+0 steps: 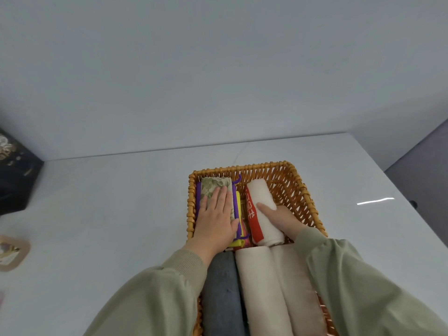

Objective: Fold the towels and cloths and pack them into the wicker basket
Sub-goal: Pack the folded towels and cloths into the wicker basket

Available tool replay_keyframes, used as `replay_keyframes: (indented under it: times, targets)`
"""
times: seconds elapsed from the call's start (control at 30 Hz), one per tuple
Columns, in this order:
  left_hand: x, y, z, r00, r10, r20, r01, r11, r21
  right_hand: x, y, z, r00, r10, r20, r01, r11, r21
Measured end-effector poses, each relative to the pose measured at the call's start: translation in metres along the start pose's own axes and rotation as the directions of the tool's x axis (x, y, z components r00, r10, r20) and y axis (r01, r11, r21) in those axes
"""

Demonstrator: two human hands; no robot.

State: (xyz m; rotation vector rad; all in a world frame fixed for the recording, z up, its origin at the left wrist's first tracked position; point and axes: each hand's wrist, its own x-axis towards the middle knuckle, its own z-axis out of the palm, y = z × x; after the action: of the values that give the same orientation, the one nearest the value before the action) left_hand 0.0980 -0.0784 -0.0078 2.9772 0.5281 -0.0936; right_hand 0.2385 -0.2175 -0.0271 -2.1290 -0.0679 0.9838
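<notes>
Head view: both arms in pale green sleeves reach forward over the wicker basket [266, 166], which stands on the white table [121, 202].
Left hand: the left hand [218, 221] lies flat, fingers straight and together, pressing on a folded green floral cloth [214, 183] in the far left part of the basket.
Under that cloth: a purple cloth [198, 194] and a yellow cloth [238, 202] are stacked beneath it, their edges showing at its sides.
Right hand: the right hand [282, 218] grips the white rolled towel [260, 194] with a red band, thumb laid over the top and fingers tucked down its right side.
Key relation: the roll's long axis runs from near to far, roughly parallel to the basket's side walls. It sits just right of the cloth stack, and the right hand is plainly the nearer one.
Room to settle: bare wicker shows between the roll and the right wall, so the roll can likely go down or shift rightwards there.
In the way: the stack on the left crowds the roll's red side, and the left hand seems to hold it down and clear.
Near part of basket: a grey rolled towel [220, 287] and two cream rolled towels [259, 287] [297, 280] lie side by side, same axis.
Progress: judging by the filled basket, packing looks nearly done.
Around: a dark box [14, 170] and a small beige item [12, 253] sit well apart at the left.
</notes>
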Motion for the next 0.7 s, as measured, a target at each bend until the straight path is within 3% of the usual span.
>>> replay_keyframes:
  times: [0.17, 0.27, 0.37, 0.43, 0.5, 0.7]
  targets:
    - [0.0, 0.001, 0.0, 1.0, -0.004, 0.004, 0.004, 1.0, -0.004, 0.003, 0.002, 0.007, 0.992, -0.127, -0.012, 0.124, 0.984, -0.13]
    - [0.001, 0.001, 0.001, 1.0, -0.009, 0.006, 0.009, 1.0, 0.001, 0.001, -0.007, 0.004, 1.0, -0.007, 0.013, 0.008, 0.996, -0.094]
    - [0.001, 0.001, 0.0, 1.0, -0.008, 0.008, 0.008, 1.0, 0.017, 0.001, -0.011, -0.003, 0.969, 0.198, 0.148, -0.172, 0.969, -0.176]
    - [0.0, 0.001, 0.0, 1.0, -0.006, 0.01, 0.006, 1.0, 0.026, 0.003, -0.005, -0.007, 0.921, 0.246, 0.303, -0.186, 0.959, -0.214]
    - [0.0, 0.001, 0.0, 1.0, -0.005, 0.012, 0.005, 1.0, 0.029, 0.005, 0.002, -0.01, 0.904, 0.227, 0.362, -0.167, 0.967, -0.191]
    - [0.001, 0.001, 0.0, 1.0, -0.005, -0.005, 0.005, 1.0, 0.013, -0.001, 0.008, 0.0, 0.986, 0.058, 0.155, -0.016, 0.965, -0.262]
